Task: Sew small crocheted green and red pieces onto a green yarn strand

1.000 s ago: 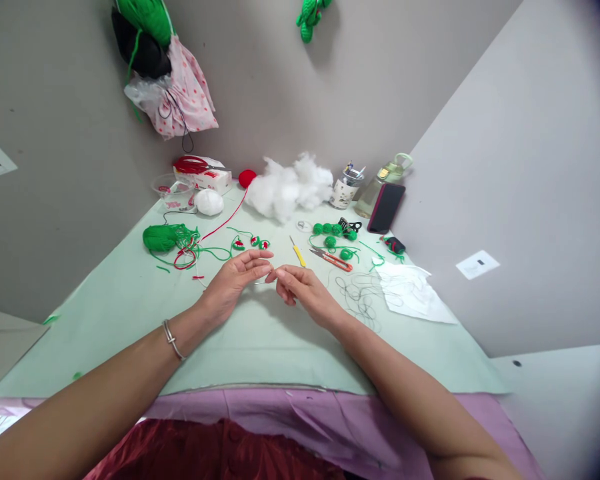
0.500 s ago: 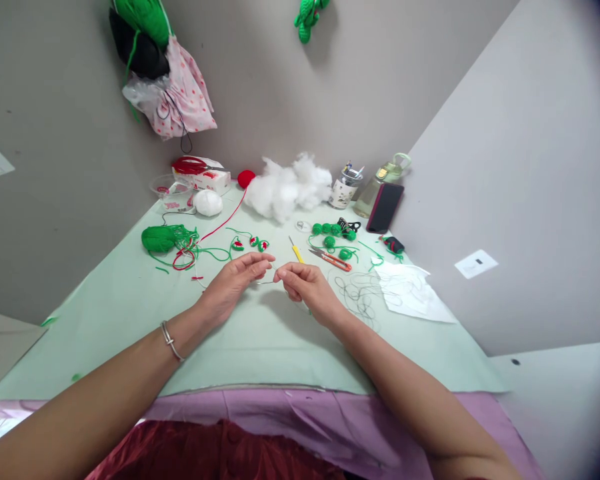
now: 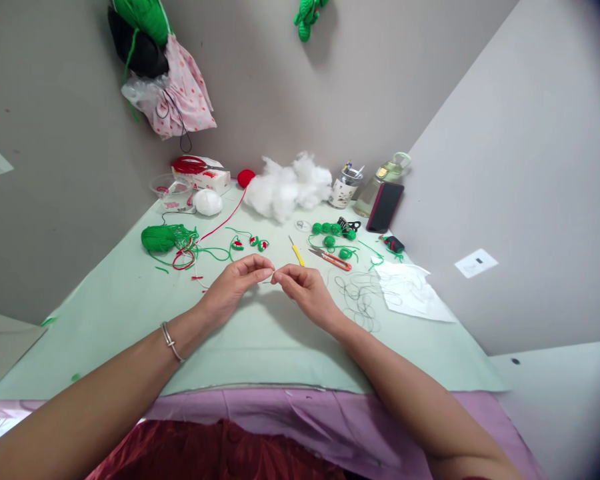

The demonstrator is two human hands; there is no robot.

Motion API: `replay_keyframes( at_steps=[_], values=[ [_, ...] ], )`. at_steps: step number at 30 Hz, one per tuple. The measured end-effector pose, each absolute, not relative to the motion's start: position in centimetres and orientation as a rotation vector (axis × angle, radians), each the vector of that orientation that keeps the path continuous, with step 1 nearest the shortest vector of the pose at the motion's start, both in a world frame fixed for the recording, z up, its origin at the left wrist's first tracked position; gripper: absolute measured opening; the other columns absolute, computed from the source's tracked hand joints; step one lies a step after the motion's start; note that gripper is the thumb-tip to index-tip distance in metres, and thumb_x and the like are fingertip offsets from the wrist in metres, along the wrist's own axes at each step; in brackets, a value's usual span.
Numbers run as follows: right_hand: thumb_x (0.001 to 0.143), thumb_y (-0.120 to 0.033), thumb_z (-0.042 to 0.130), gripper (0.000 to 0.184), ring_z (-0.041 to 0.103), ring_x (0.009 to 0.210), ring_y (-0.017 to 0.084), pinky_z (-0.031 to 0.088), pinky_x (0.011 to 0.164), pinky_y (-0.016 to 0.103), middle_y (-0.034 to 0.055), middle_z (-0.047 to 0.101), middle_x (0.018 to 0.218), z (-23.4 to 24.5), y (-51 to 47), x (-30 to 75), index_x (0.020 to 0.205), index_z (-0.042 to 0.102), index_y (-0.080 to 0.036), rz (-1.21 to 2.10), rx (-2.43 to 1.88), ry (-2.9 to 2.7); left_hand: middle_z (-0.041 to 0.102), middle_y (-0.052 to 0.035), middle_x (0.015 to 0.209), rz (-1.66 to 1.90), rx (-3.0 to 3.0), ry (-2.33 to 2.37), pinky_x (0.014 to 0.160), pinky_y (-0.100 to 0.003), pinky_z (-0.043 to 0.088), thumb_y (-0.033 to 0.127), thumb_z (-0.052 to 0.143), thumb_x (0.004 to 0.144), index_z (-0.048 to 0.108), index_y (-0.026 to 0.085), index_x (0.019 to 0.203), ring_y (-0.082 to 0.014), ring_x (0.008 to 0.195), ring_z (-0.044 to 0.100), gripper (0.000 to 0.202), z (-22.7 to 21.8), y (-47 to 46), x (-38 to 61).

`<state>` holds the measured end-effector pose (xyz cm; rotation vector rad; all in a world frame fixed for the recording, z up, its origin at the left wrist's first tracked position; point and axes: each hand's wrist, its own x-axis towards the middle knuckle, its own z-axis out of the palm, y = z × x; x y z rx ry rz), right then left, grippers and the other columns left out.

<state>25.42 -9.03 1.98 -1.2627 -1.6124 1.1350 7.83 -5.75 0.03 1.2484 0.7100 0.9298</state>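
My left hand (image 3: 235, 285) and my right hand (image 3: 303, 288) meet fingertip to fingertip above the middle of the pale green table (image 3: 130, 313). Both are pinched. A thin metal needle (image 3: 265, 283) runs between the two pinches; the thread on it is too fine to make out. A silver bracelet (image 3: 172, 341) sits on my left wrist. Just beyond my fingers lie a yellow-handled tool (image 3: 297, 252) and orange thread snips (image 3: 331, 259).
Green yarn (image 3: 163, 238) with red strands lies left. Small green crocheted balls (image 3: 333, 233), white stuffing (image 3: 290, 187), a red ball (image 3: 246, 178), a cup of tools (image 3: 344, 189), a bottle (image 3: 380, 190), a phone (image 3: 385, 207), tangled dark thread (image 3: 363, 297) and white paper (image 3: 410, 293) crowd the far and right side.
My hands have drawn closer together and lifted slightly, so the fingertips now nearly touch around the needle. Nothing else on the table has moved.
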Motion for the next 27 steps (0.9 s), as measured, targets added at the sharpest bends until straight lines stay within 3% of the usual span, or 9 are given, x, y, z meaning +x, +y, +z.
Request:
replay_keyframes(
  at_steps=[8, 16, 27],
  values=[
    [0.087, -0.036, 0.055, 0.024, 0.031, 0.05, 0.007, 0.025, 0.049, 0.023, -0.0057, 0.04, 0.054, 2.16, -8.99, 25.34, 0.08, 0.065, -0.015, 1.132, -1.288, -1.595, 0.058, 0.0009, 0.084, 0.914, 1.235, 0.73, 0.08, -0.027, 0.035, 0.033, 0.065, 0.084, 0.064, 0.019, 0.085, -0.0137, 0.083, 0.05, 0.014, -0.02, -5.66, 7.94],
    [0.088, -0.039, 0.056, 0.027, 0.031, 0.049, 0.007, 0.025, 0.049, 0.023, -0.0065, 0.041, 0.052, 1.79, -8.7, 25.97, 0.078, 0.063, -0.015, 1.221, -1.179, -1.506, 0.063, -0.0006, 0.095, 0.892, 1.173, 0.713, 0.09, -0.028, 0.037, 0.031, 0.073, 0.079, 0.066, 0.024, 0.111, -0.0154, 0.095, 0.056, 0.033, 0.08, -5.55, 7.86],
    [0.088, -0.047, 0.057, 0.033, 0.033, 0.051, 0.007, 0.026, 0.051, 0.023, -0.0061, 0.041, 0.055, 2.06, -8.95, 25.98, 0.08, 0.065, -0.015, 1.333, -1.137, -1.571, 0.065, 0.0003, 0.077, 0.95, 1.201, 0.743, 0.083, -0.03, 0.039, 0.031, 0.073, 0.078, 0.071, 0.021, 0.083, -0.0155, 0.081, 0.056, 0.012, -0.07, -5.71, 8.23]
  ],
)
